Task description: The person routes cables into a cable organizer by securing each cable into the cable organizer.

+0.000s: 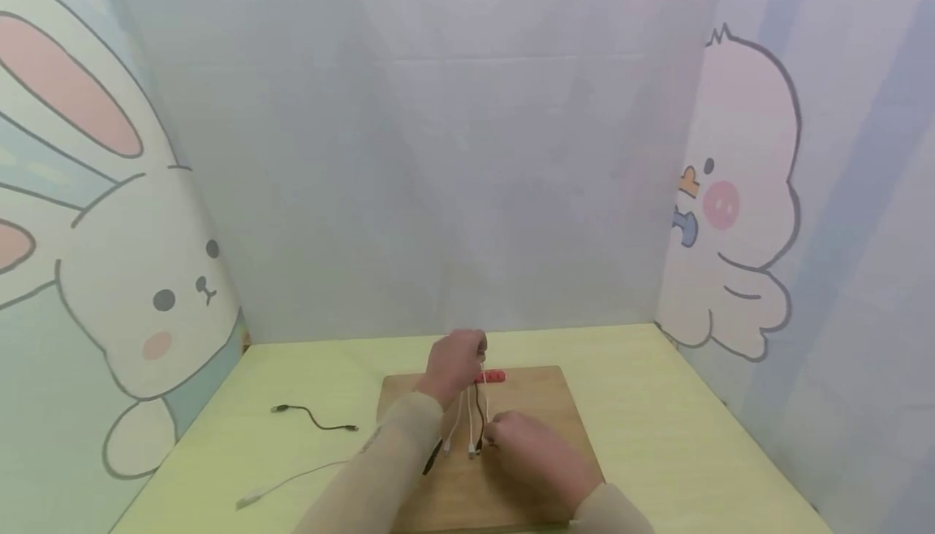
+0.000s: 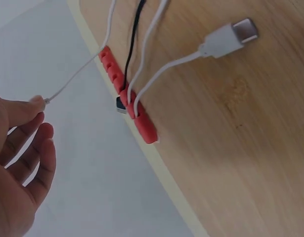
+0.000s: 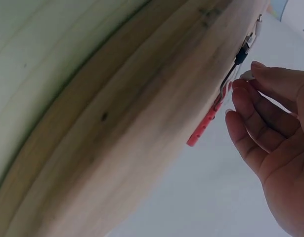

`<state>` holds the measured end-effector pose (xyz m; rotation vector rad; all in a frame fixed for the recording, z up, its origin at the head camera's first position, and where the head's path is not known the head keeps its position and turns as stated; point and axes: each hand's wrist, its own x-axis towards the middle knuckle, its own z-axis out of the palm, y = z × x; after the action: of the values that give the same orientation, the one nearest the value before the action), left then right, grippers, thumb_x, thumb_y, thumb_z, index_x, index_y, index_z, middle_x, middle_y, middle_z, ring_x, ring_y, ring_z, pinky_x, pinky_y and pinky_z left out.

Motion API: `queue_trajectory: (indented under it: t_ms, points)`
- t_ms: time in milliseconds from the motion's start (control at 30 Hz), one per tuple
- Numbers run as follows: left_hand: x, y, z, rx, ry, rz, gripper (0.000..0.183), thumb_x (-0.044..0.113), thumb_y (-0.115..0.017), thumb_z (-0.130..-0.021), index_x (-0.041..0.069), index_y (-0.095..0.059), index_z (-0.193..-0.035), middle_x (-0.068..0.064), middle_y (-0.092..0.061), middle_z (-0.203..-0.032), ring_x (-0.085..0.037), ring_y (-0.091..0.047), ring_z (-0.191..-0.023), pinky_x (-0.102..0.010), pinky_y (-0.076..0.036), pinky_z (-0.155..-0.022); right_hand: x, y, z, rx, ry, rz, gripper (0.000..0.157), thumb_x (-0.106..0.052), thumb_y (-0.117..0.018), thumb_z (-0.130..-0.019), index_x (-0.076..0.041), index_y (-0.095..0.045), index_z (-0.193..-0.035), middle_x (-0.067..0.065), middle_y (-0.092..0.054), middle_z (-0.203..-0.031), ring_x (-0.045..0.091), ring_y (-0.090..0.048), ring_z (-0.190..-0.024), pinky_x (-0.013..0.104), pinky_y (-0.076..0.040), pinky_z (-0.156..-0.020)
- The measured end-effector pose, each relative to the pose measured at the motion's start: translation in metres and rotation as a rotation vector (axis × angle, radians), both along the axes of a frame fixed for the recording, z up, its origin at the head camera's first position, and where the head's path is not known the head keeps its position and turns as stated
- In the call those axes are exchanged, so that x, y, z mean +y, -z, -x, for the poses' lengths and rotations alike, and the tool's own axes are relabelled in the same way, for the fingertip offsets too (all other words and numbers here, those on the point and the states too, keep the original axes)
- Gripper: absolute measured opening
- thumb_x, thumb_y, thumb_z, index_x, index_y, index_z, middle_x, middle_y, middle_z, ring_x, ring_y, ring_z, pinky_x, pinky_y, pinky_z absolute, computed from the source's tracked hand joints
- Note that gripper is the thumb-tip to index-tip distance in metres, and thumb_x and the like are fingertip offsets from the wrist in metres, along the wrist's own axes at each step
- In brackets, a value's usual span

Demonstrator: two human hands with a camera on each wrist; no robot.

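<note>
A red cable holder (image 1: pixel 493 376) lies along the far edge of a wooden board (image 1: pixel 526 501). In the left wrist view, two white cables and a black cable (image 2: pixel 134 37) run through its slots. My left hand (image 1: pixel 454 362) is beyond the holder, its thumb and a finger pinching the thin end of another white cable (image 2: pixel 72 76), which stretches across the holder. Nearer on the board, my right hand (image 1: pixel 533 449) pinches a white connector (image 3: pixel 247 75), mostly hidden by the fingertips. Beside it, a black connector (image 3: pixel 240 56) and white plugs rest on the board.
Left of the board, a short black cable (image 1: pixel 314 418) and a white cable (image 1: pixel 292 479) lie on the yellow table (image 1: pixel 679 437). A dark strip-like thing (image 1: pixel 433 457) shows beside the left sleeve. Printed curtains stand at the back and both sides.
</note>
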<state>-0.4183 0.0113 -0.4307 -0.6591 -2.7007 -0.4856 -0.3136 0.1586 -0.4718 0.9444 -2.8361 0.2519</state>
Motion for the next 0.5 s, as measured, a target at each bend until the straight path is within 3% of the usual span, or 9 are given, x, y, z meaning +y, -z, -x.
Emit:
queue_trajectory:
  t_ms: [133, 300, 500]
  points:
    - [-0.002, 0.015, 0.008, -0.017, -0.017, 0.005, 0.005, 0.012, -0.070, -0.088, 0.017, -0.070, -0.092, 0.004, -0.072, -0.085, -0.012, -0.066, -0.075, -0.032, -0.054, -0.064, 0.000, 0.007, 0.006, 0.005, 0.002, -0.004, 0.015, -0.013, -0.065, -0.090, -0.021, -0.070, -0.079, -0.012, -0.058, -0.072, -0.002, -0.047, -0.060, 0.018, -0.045, -0.055]
    - [-0.002, 0.028, 0.020, -0.013, -0.043, 0.029, 0.005, 0.012, -0.071, -0.087, 0.017, -0.068, -0.086, 0.004, -0.070, -0.080, -0.011, -0.061, -0.066, -0.032, -0.051, -0.060, -0.003, 0.004, 0.005, 0.040, -0.007, -0.033, 0.015, -0.014, -0.066, -0.090, -0.021, -0.070, -0.077, -0.011, -0.057, -0.071, 0.000, -0.047, -0.059, 0.020, -0.045, -0.054]
    - [0.001, 0.040, 0.034, -0.015, -0.030, 0.066, 0.006, 0.015, -0.070, -0.087, 0.018, -0.067, -0.083, 0.005, -0.069, -0.078, -0.010, -0.058, -0.062, -0.030, -0.049, -0.057, -0.007, 0.003, 0.003, 0.058, -0.028, -0.084, 0.008, -0.019, -0.068, -0.087, -0.022, -0.073, -0.081, -0.010, -0.061, -0.073, 0.002, -0.051, -0.061, 0.022, -0.045, -0.055]
